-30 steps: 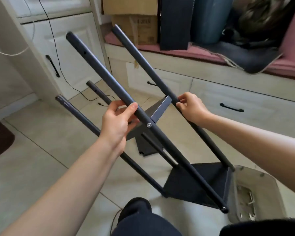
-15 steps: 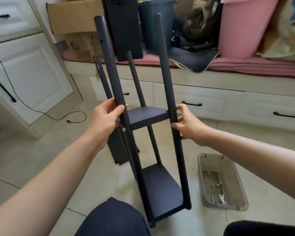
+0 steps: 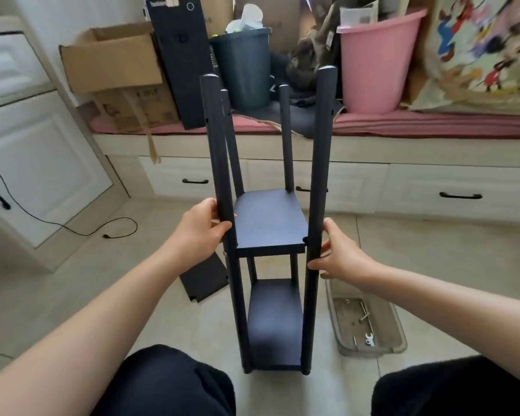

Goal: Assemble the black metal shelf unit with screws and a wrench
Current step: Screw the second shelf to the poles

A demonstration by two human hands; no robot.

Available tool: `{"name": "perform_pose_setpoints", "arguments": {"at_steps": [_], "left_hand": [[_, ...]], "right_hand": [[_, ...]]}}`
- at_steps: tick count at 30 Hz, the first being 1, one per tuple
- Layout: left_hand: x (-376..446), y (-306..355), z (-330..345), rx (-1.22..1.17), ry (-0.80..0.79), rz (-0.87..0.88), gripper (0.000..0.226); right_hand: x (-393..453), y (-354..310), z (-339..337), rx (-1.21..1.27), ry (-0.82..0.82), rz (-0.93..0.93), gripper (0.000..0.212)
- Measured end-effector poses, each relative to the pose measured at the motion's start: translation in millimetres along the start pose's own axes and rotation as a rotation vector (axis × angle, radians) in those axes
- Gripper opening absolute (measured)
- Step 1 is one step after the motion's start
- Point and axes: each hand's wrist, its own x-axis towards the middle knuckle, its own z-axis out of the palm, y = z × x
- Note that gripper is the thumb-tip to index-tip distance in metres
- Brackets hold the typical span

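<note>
Now, head view: the black shelf unit [image 3: 270,232] stands upright on the floor between the knees. The left hand [image 3: 200,229] wraps the front-left post, the right hand [image 3: 341,253] curls fingers on the front-right post, likely steadying it to check squareness. A loose black panel [image 3: 203,279] lies behind, apart; the tray [image 3: 368,325] with screws and the wrench [image 3: 370,339] sits right, unobstructed.
</note>
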Motion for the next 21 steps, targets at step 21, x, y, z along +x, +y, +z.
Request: {"name": "perform_pose_setpoints", "arguments": {"at_steps": [21], "left_hand": [[-37, -19, 10, 0.297, 0.051, -0.066, 0.026]], "right_hand": [[-7, -1, 8, -0.463, -0.116, -0.063, 0.022]]}}
